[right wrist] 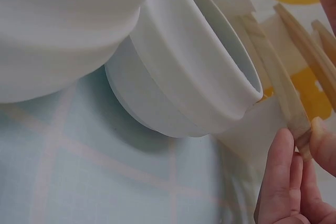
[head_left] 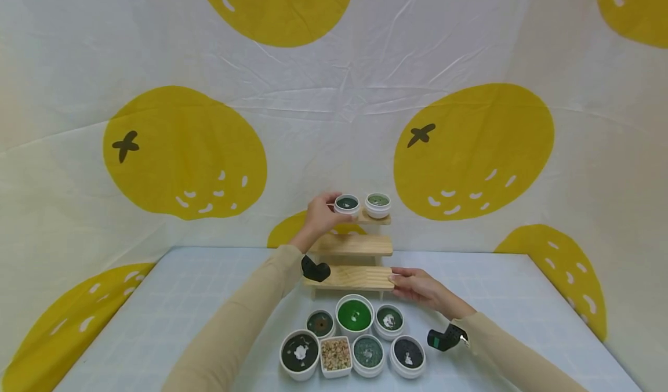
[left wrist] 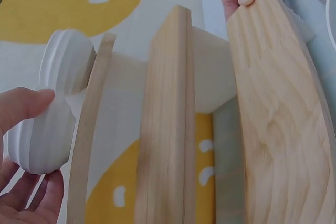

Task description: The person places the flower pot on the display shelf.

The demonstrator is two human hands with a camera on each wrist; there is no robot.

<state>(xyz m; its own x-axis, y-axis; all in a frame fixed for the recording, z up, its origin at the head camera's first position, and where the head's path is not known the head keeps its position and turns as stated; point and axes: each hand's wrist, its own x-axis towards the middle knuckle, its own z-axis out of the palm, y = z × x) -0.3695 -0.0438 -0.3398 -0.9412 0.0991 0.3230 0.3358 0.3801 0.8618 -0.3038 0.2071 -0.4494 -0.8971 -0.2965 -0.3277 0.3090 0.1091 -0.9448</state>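
In the head view my left hand (head_left: 322, 215) grips a small white pot (head_left: 347, 204) with dark green contents, up at the top tier of a stepped wooden stand (head_left: 355, 245). The left wrist view has the thumb on the side of this pot (left wrist: 44, 135) and fingers under it, its base close to the top board (left wrist: 86, 135). Beside it on that board stands a second white pot (head_left: 378, 205), lighter green inside. Lower down, my right hand (head_left: 420, 290) pinches the right end of the lowest board (head_left: 347, 277) between thumb and fingers.
Several white round pots with green or dark contents, such as the bright green one (head_left: 355, 315), crowd in front of the stand. Among them sits a square white dish (head_left: 336, 357) of tan granules. A patterned cloth (head_left: 334, 96) hangs behind the table (head_left: 209, 299).
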